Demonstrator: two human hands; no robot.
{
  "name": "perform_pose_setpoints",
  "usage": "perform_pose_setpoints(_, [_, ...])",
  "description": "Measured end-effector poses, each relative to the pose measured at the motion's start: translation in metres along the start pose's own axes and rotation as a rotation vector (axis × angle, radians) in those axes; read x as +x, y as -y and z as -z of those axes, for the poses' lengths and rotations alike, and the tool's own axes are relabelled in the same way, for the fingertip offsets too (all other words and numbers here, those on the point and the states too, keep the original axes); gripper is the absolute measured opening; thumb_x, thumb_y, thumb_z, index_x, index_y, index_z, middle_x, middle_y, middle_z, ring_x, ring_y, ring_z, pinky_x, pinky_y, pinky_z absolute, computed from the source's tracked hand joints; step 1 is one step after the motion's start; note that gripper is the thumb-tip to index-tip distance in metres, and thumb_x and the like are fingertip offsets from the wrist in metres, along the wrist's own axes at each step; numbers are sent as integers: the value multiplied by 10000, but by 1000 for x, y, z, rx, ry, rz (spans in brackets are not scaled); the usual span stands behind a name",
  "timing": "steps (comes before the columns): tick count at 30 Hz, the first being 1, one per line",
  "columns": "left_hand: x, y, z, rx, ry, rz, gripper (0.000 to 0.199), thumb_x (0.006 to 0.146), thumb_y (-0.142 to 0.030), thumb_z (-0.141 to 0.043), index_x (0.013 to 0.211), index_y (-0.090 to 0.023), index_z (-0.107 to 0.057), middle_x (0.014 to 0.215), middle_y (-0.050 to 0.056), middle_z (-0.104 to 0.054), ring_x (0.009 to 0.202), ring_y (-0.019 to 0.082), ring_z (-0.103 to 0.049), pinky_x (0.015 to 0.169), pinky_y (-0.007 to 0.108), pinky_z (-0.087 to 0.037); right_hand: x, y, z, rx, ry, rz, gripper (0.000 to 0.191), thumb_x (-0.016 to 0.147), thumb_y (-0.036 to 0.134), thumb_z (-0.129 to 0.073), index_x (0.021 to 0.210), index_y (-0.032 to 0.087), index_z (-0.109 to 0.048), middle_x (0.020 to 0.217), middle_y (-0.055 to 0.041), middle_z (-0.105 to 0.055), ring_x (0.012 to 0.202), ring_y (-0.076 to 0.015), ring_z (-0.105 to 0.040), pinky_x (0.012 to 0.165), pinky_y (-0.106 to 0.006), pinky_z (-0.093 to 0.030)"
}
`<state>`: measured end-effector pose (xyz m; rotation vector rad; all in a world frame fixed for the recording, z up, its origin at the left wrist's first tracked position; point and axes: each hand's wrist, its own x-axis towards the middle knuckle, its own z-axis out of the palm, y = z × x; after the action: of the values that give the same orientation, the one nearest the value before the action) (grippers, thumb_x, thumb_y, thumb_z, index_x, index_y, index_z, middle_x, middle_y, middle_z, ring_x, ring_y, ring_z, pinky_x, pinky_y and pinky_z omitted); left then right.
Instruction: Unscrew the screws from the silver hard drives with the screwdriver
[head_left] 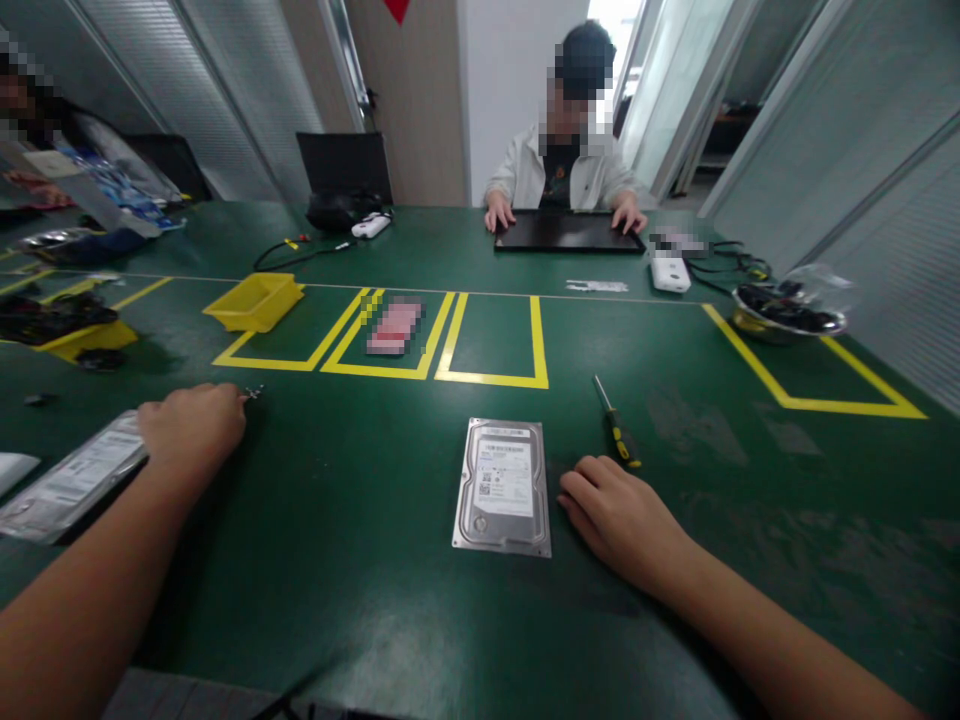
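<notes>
Lying label-up on the green tabletop (360, 530), the silver hard drive (504, 488) sat between my two hands, much closer to the right. My right hand (622, 510) rested just beside its edge, fingers curled inward; from my end of the feed I couldn't tell whether they closed on anything. Off to the left, a second labelled silver unit (79, 475) lay at a slant, partly hidden by my left hand (196, 425). Those fingers were bent, their tips at some small metal pieces (254, 393), but I couldn't make out whether they pinched them or only touched them.

Just past my right knuckles I had a screwdriver (619, 432), its black and yellow handle toward me and its shaft pointing away. Farther out, yellow tape outlines (491, 380) marked the surface. A blurred reddish item (395, 330) lay inside one, and a yellow bin (259, 303) overlapped the far part of another. On the right, a metal bowl (772, 325) held dark parts and clear plastic. Across from me, a person in a pale jacket (517, 165) had both hands on a flat black panel (570, 232).
</notes>
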<state>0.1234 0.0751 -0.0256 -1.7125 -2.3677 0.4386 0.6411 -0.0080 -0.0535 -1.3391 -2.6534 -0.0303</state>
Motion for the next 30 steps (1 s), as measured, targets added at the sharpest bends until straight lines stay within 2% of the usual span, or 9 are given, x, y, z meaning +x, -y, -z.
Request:
perform_pose_setpoints(8, [-3,-2,6,32,17,-11,472,940,-385,-272,1112,-61,-569,1201,250,-607,1047,383,-568,778,420,-420,0,0,2,0,11,1,117,944,203,-498,863,182,-581,884,-66,-559,799,-196,-502,702,-320,-385])
perform_pose_setpoints(11, [-8,-14,21,-12,-29,14,503,965,-377,-210,1148,-36,-531,1201,276,-583,1060,406,-555,771,432,-417,0,1,4,1,29,-3,117,946,207,-495,862,183,-573,886,-64,-556,809,-198,-507,707,-322,-388])
perform_pose_setpoints(13, [-15,-31,38,-60,-88,-15,522,977,-397,-183,1141,-43,-530,1150,268,-594,1005,399,-571,734,422,-414,1,0,4,3,41,-1,113,946,209,-492,864,184,-566,888,-62,-554,815,-199,-508,709,-321,-389])
perform_pose_setpoints(18, [-53,-100,92,-321,-302,-334,342,983,-371,-277,989,-149,-538,949,139,-608,872,290,-570,705,376,-410,4,-5,5,51,73,3,102,952,219,-486,889,185,-559,902,-53,-553,816,-186,-511,710,-309,-392])
perform_pose_setpoints(21, [-91,-151,114,-545,-313,-613,240,975,-377,-348,933,-218,-522,892,91,-594,820,250,-561,712,373,-427,3,-8,7,96,74,2,101,953,221,-485,894,184,-558,904,-49,-551,814,-176,-510,704,-298,-392])
perform_pose_setpoints(24, [-124,-197,121,-741,-237,-947,173,975,-319,-386,885,-246,-514,856,78,-595,802,233,-557,720,382,-436,2,-9,9,136,68,-3,101,953,220,-483,893,187,-558,896,-42,-550,803,-167,-505,692,-290,-385])
perform_pose_setpoints(26, [-138,-222,119,-816,-187,-1108,140,976,-261,-402,901,-236,-518,903,84,-609,836,228,-561,740,383,-442,1,-9,10,155,68,-10,103,955,222,-479,895,189,-556,897,-39,-548,809,-165,-503,698,-288,-386])
perform_pose_setpoints(30, [-144,-251,114,-861,-82,-1254,107,952,-163,-439,937,-213,-533,926,70,-611,875,208,-573,760,348,-448,1,-10,9,167,86,-21,114,963,235,-464,911,189,-555,909,-38,-541,833,-170,-505,727,-295,-391])
